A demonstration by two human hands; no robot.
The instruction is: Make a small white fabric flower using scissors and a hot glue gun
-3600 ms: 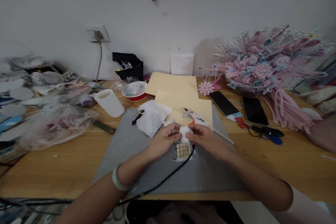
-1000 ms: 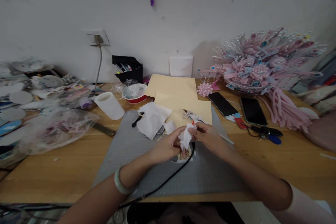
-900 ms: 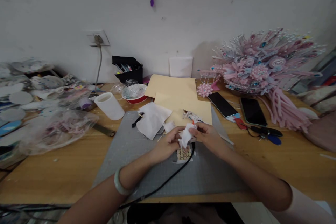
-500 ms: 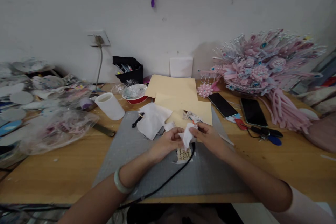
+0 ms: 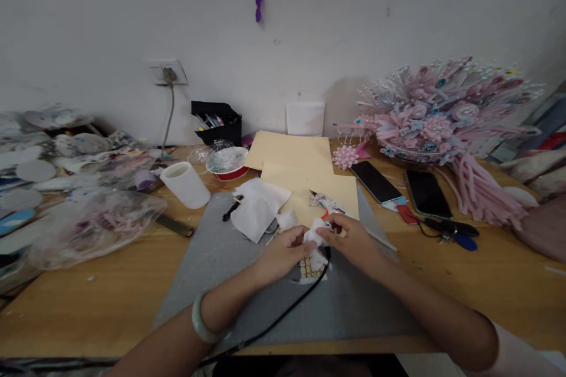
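Observation:
Both my hands meet over the grey mat (image 5: 230, 259) at the table's middle. My left hand (image 5: 283, 254) and my right hand (image 5: 349, 238) pinch a small scrap of white fabric (image 5: 315, 234) between their fingertips. Just under the hands lies a small white patch with a gold scale pattern (image 5: 309, 268). A black cord (image 5: 283, 315) runs from beneath the hands toward the table's near edge. A jade bangle (image 5: 201, 324) sits on my left wrist.
Larger white fabric pieces (image 5: 259, 206) and tan paper sheets (image 5: 305, 171) lie behind the hands. A white cup (image 5: 186, 184), a red-rimmed bowl (image 5: 227, 164) and clear bags (image 5: 92, 224) fill the left. Two phones (image 5: 402, 187) and a pink beaded headdress (image 5: 442, 123) stand right.
The white scrap hung loose and unfolded between my fingers a second ago; now it is gathered smaller between both hands, which sit a little lower over the patterned patch.

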